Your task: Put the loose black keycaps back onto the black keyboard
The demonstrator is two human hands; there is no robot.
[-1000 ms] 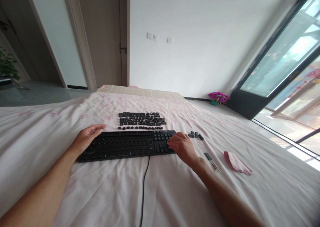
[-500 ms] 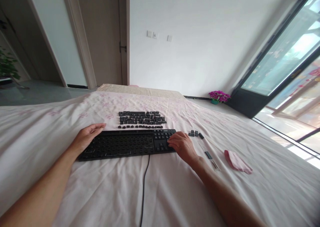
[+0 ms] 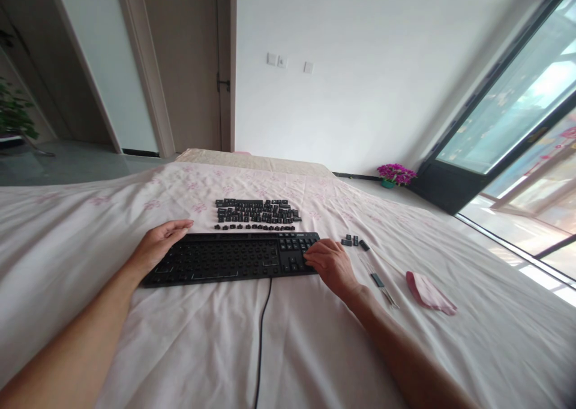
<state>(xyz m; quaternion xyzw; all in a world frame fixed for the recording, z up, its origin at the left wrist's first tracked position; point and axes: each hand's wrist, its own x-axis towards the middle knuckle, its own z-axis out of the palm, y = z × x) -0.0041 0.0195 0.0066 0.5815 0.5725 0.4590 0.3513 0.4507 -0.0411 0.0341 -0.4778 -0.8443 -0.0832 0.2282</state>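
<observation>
1. Little has moved since the earlier frames: both hands rest where they were, and only the view has shifted slightly.
2. Left hand (image 3: 158, 246) lies open against the keyboard's (image 3: 229, 259) left end.
3. Right hand (image 3: 330, 261) rests on the right end, fingers curled; its grip cannot be told.
4. Loose keycaps (image 3: 256, 213) lie in rows just beyond, on the bed (image 3: 288, 337).
5. Nudging the keyboard could scatter those rows.

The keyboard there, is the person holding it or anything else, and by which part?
Nothing is lifted. The left hand rests against the keyboard at its left end; the right hand lies on its right end. Whether its fingers pinch a key cannot be told.
</observation>
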